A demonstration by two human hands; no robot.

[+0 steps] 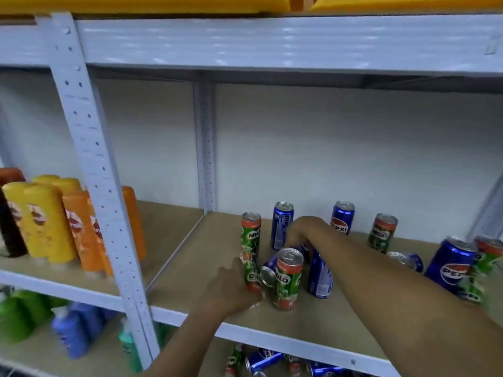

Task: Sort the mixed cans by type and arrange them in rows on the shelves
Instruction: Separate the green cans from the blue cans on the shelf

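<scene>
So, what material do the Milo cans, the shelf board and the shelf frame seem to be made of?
Milo can: probably thin metal, since its top rim and lid shine silver; the body carries a glossy printed coat. Shelf board: looks like matte brown wood fibre or particle board, though blur hides any grain. Shelf frame: most likely painted metal, light grey with rows of punched holes.

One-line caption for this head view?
Left hand grips a Milo can while right hand reaches among mixed Milo and Pepsi cans on the shelf.
</scene>
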